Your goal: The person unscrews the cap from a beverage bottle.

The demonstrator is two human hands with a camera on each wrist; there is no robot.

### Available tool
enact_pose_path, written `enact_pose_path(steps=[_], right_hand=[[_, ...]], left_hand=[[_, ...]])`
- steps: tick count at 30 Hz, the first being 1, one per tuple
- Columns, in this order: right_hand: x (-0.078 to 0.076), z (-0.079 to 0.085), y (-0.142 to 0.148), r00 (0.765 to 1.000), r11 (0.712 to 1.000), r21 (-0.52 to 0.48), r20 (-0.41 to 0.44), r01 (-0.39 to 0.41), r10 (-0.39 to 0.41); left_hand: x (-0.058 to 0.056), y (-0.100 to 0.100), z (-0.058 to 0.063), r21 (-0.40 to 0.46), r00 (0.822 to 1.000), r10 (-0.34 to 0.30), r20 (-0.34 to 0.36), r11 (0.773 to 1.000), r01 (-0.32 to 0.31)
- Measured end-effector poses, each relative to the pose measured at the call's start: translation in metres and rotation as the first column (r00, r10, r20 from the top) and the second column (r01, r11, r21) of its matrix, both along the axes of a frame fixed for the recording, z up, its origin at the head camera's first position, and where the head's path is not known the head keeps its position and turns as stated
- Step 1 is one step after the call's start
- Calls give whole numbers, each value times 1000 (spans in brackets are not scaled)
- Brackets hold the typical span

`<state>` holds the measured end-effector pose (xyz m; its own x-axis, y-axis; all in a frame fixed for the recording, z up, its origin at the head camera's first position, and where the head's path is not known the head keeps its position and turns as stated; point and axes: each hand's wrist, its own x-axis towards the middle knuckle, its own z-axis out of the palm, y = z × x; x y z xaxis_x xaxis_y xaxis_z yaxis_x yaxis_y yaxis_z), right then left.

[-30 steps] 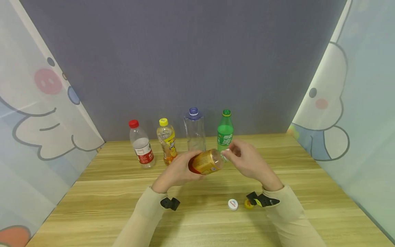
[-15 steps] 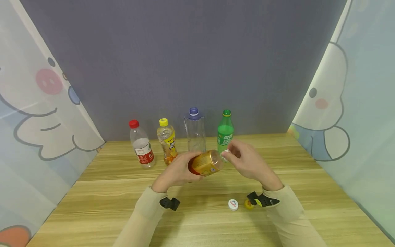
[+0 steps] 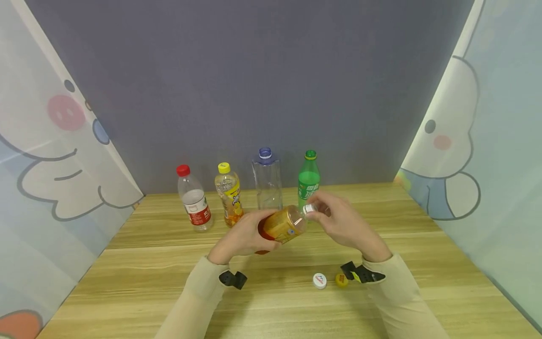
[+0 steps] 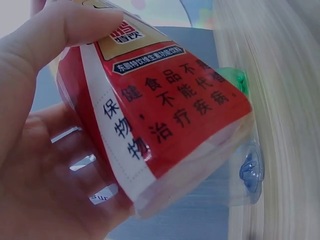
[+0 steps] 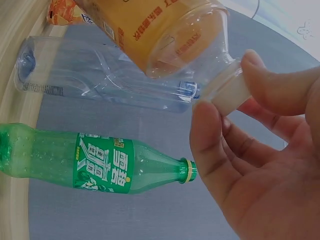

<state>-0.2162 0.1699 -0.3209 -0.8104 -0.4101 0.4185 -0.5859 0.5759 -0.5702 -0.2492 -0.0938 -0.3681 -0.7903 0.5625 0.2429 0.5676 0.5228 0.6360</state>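
Observation:
My left hand (image 3: 247, 233) grips a drink bottle (image 3: 282, 225) with a gold and red label, tilted so its neck points right. In the left wrist view the thumb lies on the label (image 4: 165, 95), with the other fingers behind the bottle. A white cap (image 5: 230, 90) sits at the bottle's mouth. Thumb and fingertips of my right hand (image 3: 338, 219) pinch this cap from the sides. Behind the right hand a green soda bottle (image 3: 309, 181) stands uncapped. A clear bottle with a bluish neck (image 3: 268, 181) stands behind the held one, its mouth also uncapped.
Left of these stand a clear bottle with a red cap (image 3: 195, 202) and a yellow-capped drink bottle (image 3: 228, 195). A white loose cap (image 3: 319, 281) and a yellow cap (image 3: 341, 280) lie on the wooden table (image 3: 139, 282) near the right wrist. A grey panel (image 3: 271, 84) rises behind.
My right fingers have shifted around the white cap, and more of it shows now. The held bottle has tilted only slightly; the standing bottles and loose caps stay put.

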Motion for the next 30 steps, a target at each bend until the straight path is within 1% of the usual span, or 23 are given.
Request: enact_pose_path(steps=[8, 13, 18, 21, 26, 28, 30], right_hand=[[1, 0, -2, 999, 1000, -18, -35, -19, 18], [1, 0, -3, 999, 1000, -15, -51, -1, 0], [0, 0, -4, 999, 999, -33, -43, 8, -9], [-1, 0, -4, 1000, 997, -80, -15, 9, -11], [-2, 2, -2, 995, 983, -164, 60, 88, -79], [-3, 3, -1, 990, 977, -173, 80, 125, -113], [-4, 3, -1, 986, 975, -159, 83, 157, -145]], left_hand=[[1, -1, 1, -7, 1000, 2, 7, 1000, -2], [1, -1, 1, -3, 1000, 15, 3, 1000, -15], [2, -1, 1, -6, 999, 38, -9, 999, -38], [2, 0, 1, -10, 999, 48, -7, 999, -48], [3, 1, 2, -6, 998, 58, 7, 998, -58], [3, 1, 2, -5, 998, 60, 3, 998, -60], [3, 1, 2, -5, 998, 59, -3, 998, -59]])
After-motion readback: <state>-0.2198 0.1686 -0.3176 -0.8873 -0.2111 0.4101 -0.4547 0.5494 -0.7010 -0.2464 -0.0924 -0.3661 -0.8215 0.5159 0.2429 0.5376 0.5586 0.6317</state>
